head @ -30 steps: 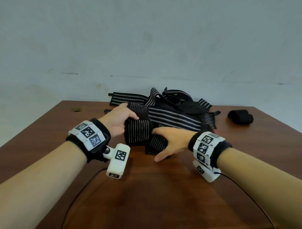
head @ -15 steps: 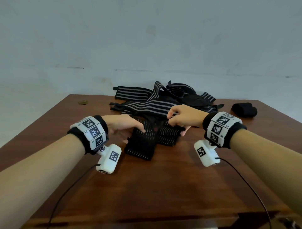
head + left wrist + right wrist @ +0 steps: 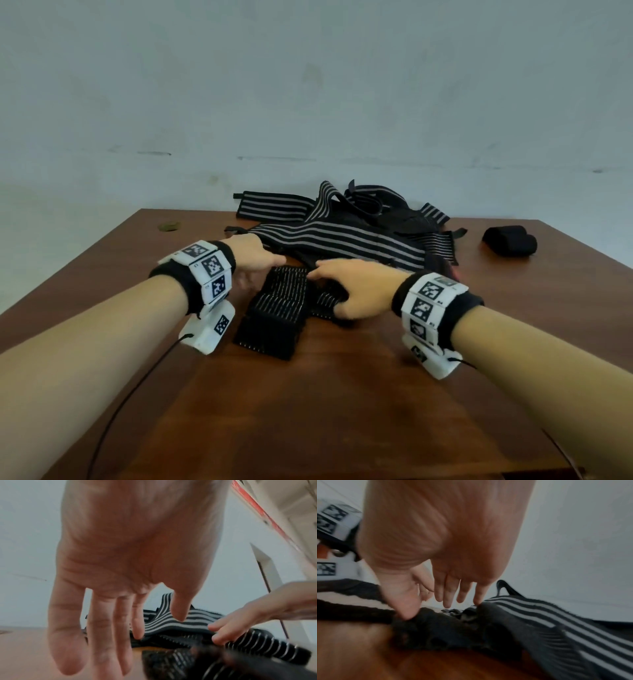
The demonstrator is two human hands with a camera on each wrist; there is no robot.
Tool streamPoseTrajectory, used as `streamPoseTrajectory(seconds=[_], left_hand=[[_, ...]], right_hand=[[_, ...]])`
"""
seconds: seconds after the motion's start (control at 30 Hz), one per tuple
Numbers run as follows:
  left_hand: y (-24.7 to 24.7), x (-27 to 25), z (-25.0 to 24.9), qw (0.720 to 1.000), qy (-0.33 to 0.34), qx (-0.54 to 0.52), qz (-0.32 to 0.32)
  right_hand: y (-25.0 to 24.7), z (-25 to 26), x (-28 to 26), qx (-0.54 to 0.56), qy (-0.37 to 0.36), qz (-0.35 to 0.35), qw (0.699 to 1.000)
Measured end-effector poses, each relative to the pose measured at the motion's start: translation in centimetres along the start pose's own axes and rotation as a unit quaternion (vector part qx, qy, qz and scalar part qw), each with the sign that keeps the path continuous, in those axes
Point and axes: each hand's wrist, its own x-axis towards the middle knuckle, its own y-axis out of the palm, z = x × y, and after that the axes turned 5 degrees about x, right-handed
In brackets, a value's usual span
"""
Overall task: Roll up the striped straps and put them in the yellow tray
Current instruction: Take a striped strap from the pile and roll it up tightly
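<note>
1. Both hands hold nothing: the left hand (image 3: 251, 255), fingers straight and spread, hovers just left of the folded strap (image 3: 277, 313) on the table (image 3: 308, 411).
2. Right hand (image 3: 356, 286) lies with relaxed fingers on that strap's right side, thumb pressing it.
3. Behind the strap lies a heap of striped straps (image 3: 342, 236).
4. Far right of the heap sits a black roll (image 3: 510, 241).

Both forearms extended forward, wrists banded. Left hand (image 3: 255, 257) palm down, fingers (image 3: 102, 635) straight and loosely spread. Right hand (image 3: 356, 286) palm down, fingers (image 3: 448, 595) extended, thumb pressing downward.
</note>
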Motion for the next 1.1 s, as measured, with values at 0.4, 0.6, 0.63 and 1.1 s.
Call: streamPoseTrajectory(seconds=[0.4,0.6,0.63,1.1], left_hand=[[1.7,3.3,-0.1,0.998,0.038,-0.034,0.034],[0.1,1.5,-0.4,0.994,0.060,-0.093,0.017],[-0.2,1.2,-0.4,0.991,0.057,-0.121,0.006],[-2.6,-5.6,-4.1,0.919,0.125,-0.369,0.059]], right_hand=[[-2.0,0.1,0.1,-0.086,0.090,0.053,0.991],[-2.9,-1.4,-2.4,-0.050,0.116,0.038,0.991],[-3.2,-1.5,-2.7,-0.013,0.118,0.017,0.993],[-4.1,1.8,-3.3,0.230,0.007,-0.298,0.926]])
